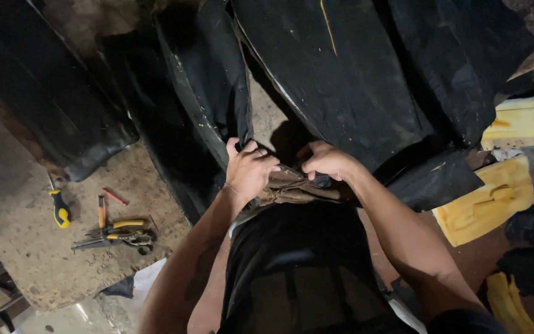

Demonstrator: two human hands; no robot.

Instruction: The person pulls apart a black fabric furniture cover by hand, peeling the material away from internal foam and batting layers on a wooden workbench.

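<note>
Both hands grip the edge of a black cover (316,260) that lies on a seat-like form in front of me. My left hand (250,169) pinches the black material and a brown fabric strip (292,187) at the front edge. Just to its right, my right hand (327,160) is closed on the same edge, fingers curled into the fold. The two hands almost touch. Large black leather-like sheets (341,74) hang or lean right behind them.
On the worn board (44,247) at the left lie a yellow-handled screwdriver (60,209), pliers with yellow grips (118,235), a red pencil-like stick (115,196) and a small orange tool (101,211). Yellow foam pieces (486,201) are piled at the right.
</note>
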